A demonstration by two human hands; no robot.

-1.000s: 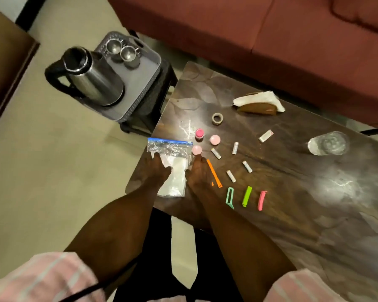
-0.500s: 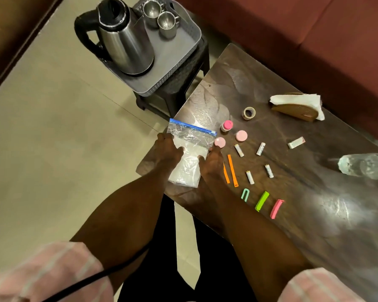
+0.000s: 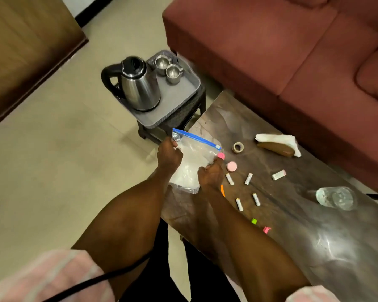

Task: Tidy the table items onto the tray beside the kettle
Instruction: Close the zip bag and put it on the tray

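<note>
A clear zip bag (image 3: pixel 193 158) with a blue seal and white powder inside is at the near left corner of the dark table (image 3: pixel 292 214). My left hand (image 3: pixel 168 154) grips its left edge and my right hand (image 3: pixel 211 176) grips its right side; the bag is tilted up off the table. Beyond it, a grey tray (image 3: pixel 183 94) on a black stool carries a steel kettle (image 3: pixel 138 83) and two steel cups (image 3: pixel 168 68).
On the table lie pink caps (image 3: pixel 231 166), several small white tubes (image 3: pixel 248 178), a tape roll (image 3: pixel 237 147), a white box (image 3: pixel 279 175), coloured clips (image 3: pixel 266 229), a tissue holder (image 3: pixel 277 144) and a glass (image 3: pixel 336 198). A red sofa (image 3: pixel 292 51) stands behind.
Both hands have closed on the bag's sides and raised it from lying flat. The camera has swung, so kettle and tray sit nearer the middle of the view.
</note>
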